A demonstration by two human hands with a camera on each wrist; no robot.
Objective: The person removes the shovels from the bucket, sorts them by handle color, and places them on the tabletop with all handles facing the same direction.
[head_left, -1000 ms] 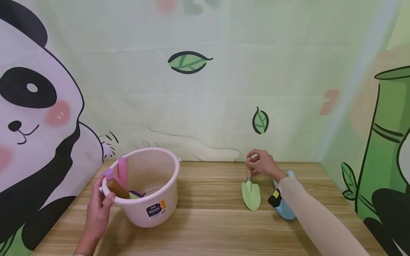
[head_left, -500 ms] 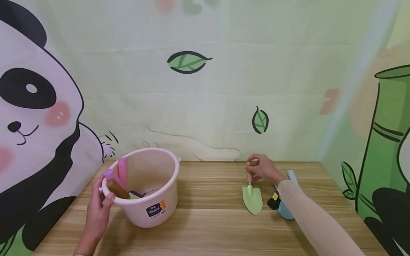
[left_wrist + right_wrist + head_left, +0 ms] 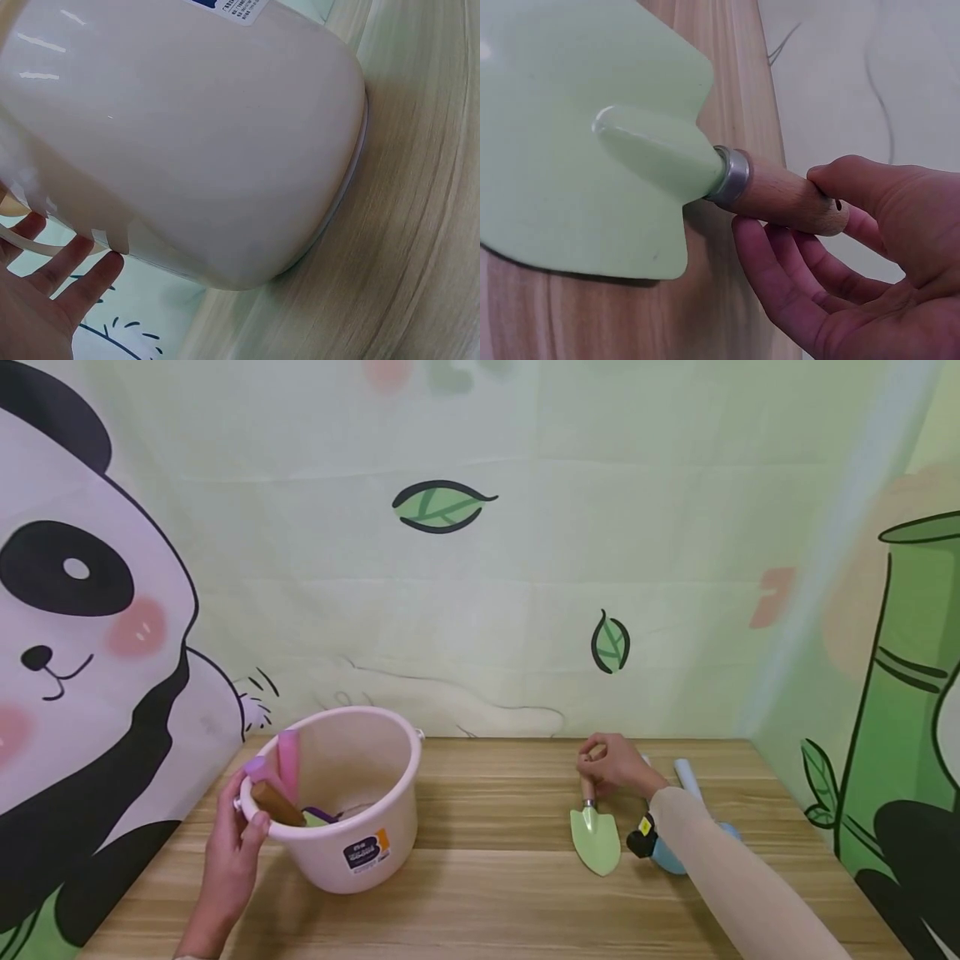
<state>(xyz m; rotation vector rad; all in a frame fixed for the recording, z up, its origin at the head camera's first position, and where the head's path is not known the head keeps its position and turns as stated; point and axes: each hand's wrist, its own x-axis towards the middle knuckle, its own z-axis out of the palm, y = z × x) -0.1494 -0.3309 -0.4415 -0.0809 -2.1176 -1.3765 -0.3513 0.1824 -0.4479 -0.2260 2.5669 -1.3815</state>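
A pale pink bucket [image 3: 352, 860] stands on the left of the table. My left hand [image 3: 231, 860] grips its rim near the handle joint, thumb over the edge; in the left wrist view the fingers [image 3: 90, 292] lie against the outer wall. On the right, my right hand [image 3: 618, 767] pinches the end of a hand trowel's wooden handle. The trowel [image 3: 596, 842] has a pale green blade pointing toward me. In the right wrist view the thumb is on top of the wooden handle [image 3: 780, 195], with the fingers beneath.
Inside the bucket, pink handles [image 3: 288, 764] and a brown handle [image 3: 276, 806] lean on the left rim. A light blue object [image 3: 670, 857] lies partly hidden beneath the right forearm. A small black device [image 3: 642, 839] sits by that wrist. Behind the wooden table [image 3: 487, 893] hangs a printed cloth.
My right hand has brought the trowel a little toward me and slightly right. The left hand and bucket stay put.
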